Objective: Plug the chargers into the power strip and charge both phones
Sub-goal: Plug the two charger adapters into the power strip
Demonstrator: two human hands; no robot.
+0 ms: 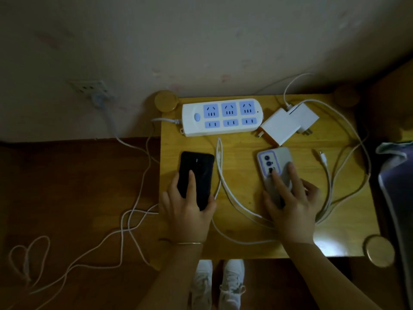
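1. The white power strip (pixel 221 117) lies at the far edge of the small wooden table (pixel 348 240), all six blue sockets bare; nothing is plugged in yet.
2. Two white charger bricks (pixel 288 124) lie side by side just right of the strip, prongs exposed, their cables (pixel 220 175) looping loose over the tabletop and off its edges.
3. A cable's free connector (pixel 321 156) lies unattached right of the grey phone; in this dim light, neither phone appears to have a cable in its port.
4. The left hand (pixel 187 209) wraps the lower end of the black phone (pixel 196 175), forefinger laid along it, phone flat on the table.
5. The right hand (pixel 292 204) lies spread over the grey phone (pixel 274 171), camera side up, fingers loosely clasping its lower half.
6. Judged from this, the task has barely begun: both plugs and both phone connections remain to be done.
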